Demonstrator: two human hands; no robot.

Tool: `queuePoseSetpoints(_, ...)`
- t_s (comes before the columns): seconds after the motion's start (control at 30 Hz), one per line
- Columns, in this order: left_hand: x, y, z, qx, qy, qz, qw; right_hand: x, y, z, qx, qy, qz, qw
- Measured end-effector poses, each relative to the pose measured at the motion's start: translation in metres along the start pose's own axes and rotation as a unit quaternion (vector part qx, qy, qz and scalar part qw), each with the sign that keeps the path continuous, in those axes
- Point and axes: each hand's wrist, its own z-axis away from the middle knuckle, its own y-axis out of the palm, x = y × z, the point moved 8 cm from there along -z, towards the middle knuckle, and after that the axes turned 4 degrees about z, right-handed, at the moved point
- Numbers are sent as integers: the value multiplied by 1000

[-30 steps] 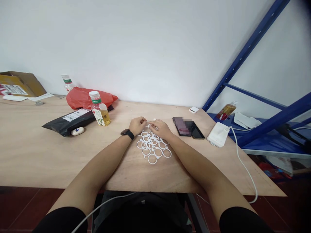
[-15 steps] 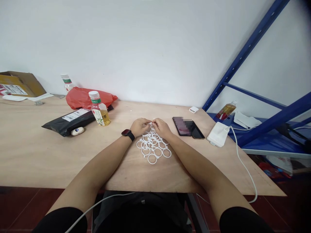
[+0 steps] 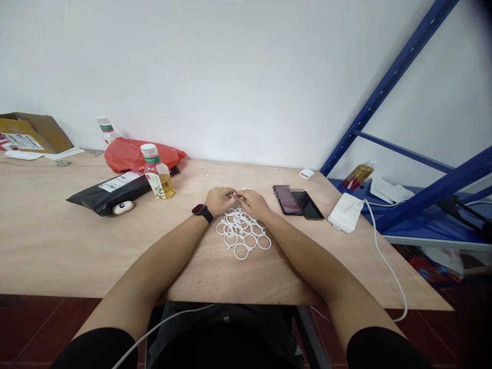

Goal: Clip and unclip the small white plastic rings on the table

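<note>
A pile of several white plastic rings lies on the wooden table in front of me. My left hand, with a black watch on its wrist, and my right hand meet just beyond the pile. Both are closed in a pinch on one small white ring held between their fingertips, just above the pile.
A tea bottle, a black mailer bag, a red plastic bag and a cardboard box sit to the left. Two phones, a white charger and a white power bank with cable lie right, beside blue shelving.
My hands stay pinched together over the pile; the fingertips shifted slightly, closing in and then easing apart a little on the ring.
</note>
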Motion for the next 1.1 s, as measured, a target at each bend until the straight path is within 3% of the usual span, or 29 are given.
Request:
queuePoseSetpoints(0.2, 0, -2, 0, -11, 1, -8, 1000, -8, 2, 2, -1, 36, -12, 999)
queuePoseSetpoints(0.5, -4, -3, 1, -15, 37, 31, 999, 1, 2, 2, -15, 29, -6, 999)
queuePoseSetpoints(0.73, 1, -6, 0, -43, 29, 35, 998, -26, -15, 6, -97, 143, 14, 985)
queuePoseSetpoints(0.87, 10, 7, -2, 10, 11, 17, 1000, -49, -13, 8, -70, 209, 41, 975)
queuePoseSetpoints(1.1, -8, 36, 6, 157, 125, 0, 980, -60, -10, 7, -55, 222, 24, 973)
